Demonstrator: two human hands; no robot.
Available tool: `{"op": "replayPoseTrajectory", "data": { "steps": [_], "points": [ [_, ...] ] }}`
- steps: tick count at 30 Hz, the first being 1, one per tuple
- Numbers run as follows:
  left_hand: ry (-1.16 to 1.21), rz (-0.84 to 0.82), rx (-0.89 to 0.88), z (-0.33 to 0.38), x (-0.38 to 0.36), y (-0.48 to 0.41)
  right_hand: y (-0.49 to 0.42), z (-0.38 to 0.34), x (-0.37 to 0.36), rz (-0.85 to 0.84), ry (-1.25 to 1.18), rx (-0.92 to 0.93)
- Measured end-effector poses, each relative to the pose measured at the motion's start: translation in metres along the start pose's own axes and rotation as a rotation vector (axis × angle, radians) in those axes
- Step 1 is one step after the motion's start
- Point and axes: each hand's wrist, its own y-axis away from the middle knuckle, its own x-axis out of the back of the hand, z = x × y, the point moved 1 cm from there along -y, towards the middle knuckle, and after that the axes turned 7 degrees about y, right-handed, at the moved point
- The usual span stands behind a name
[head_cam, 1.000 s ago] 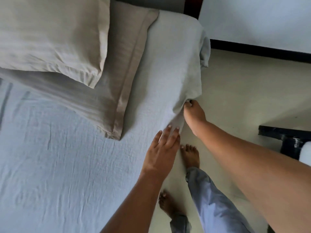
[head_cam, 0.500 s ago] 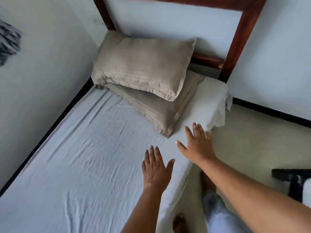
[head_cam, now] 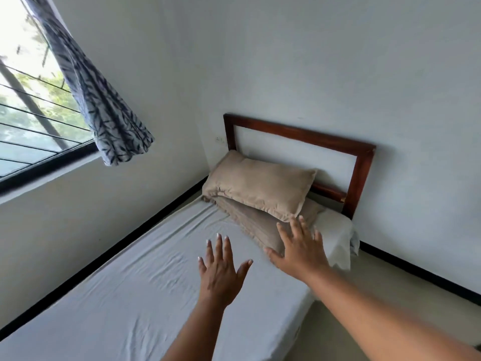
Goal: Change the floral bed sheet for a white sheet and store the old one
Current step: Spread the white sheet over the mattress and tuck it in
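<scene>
From the head view, the white sheet (head_cam: 130,295) covers the mattress, wrinkled, its long axis running from the headboard (head_cam: 299,134) towards the near left corner. The left hand (head_cam: 221,269) and right hand (head_cam: 299,251) are both spread wide and hold nothing. A careless sweep might nudge the stacked pillows (head_cam: 260,188); I'd say the bunched corner (head_cam: 338,238) could slip loose.

Your left hand (head_cam: 220,272) and right hand (head_cam: 299,252) stretch forward, fingers spread, above the white sheet (head_cam: 125,295). The upper beige pillow (head_cam: 260,188) lies on the lower pillow (head_cam: 250,221) at the wooden headboard (head_cam: 299,132).
</scene>
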Motion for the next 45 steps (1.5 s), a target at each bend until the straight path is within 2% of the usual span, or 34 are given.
{"op": "replayPoseTrajectory", "data": {
  "steps": [4, 7, 13, 23, 28, 36, 41, 45],
  "points": [
    [0.022, 0.075, 0.004, 0.007, 0.018, 0.040, 0.028, -0.002, 0.029, 0.067, 0.014, 0.023],
    [0.028, 0.068, 0.002, 0.013, 0.024, 0.072, 0.057, -0.004, 0.043, 0.083, 0.004, 0.040],
    [0.024, 0.087, -0.027, 0.018, 0.038, 0.133, 0.112, -0.017, 0.059, 0.024, 0.006, 0.046],
    [-0.008, 0.141, 0.004, -0.051, 0.069, 0.212, 0.177, -0.094, 0.082, 0.051, 0.037, 0.124],
    [-0.014, 0.139, 0.061, -0.134, 0.095, 0.283, 0.222, -0.191, 0.081, 0.032, 0.033, 0.207],
    [-0.048, 0.107, 0.302, -0.301, 0.124, 0.425, 0.319, -0.390, 0.054, -0.031, 0.020, 0.462],
    [-0.035, 0.069, 0.506, -0.375, 0.124, 0.513, 0.382, -0.482, 0.036, -0.065, 0.032, 0.671],
    [-0.019, 0.058, 0.615, -0.408, 0.119, 0.561, 0.420, -0.528, 0.029, -0.105, 0.044, 0.801]
  ]
}}
